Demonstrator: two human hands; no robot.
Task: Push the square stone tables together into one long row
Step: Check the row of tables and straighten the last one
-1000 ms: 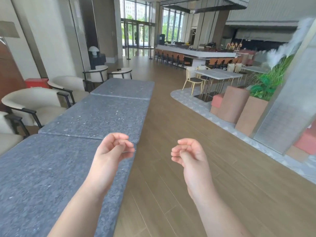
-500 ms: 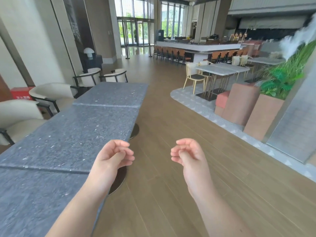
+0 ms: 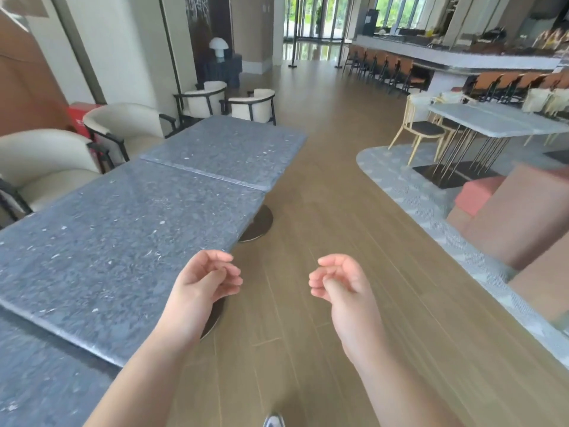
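Three grey-blue square stone tables stand edge to edge in a row on the left: the near table, the middle table and the far table. The far one sits slightly offset to the right of the middle one. My left hand hovers just off the middle table's right front corner, fingers loosely curled, holding nothing. My right hand hangs over the wooden floor, also loosely curled and holding nothing. Neither hand touches a table.
Cream armchairs line the left side of the row. Round metal table bases show under the tables. Open wooden floor runs to the right; beyond it are pink planters, a white table and a bar counter.
The view has moved forward along the row and tilted down; the middle and far tables now look closer. Both hands keep the same loosely curled pose in front of me.
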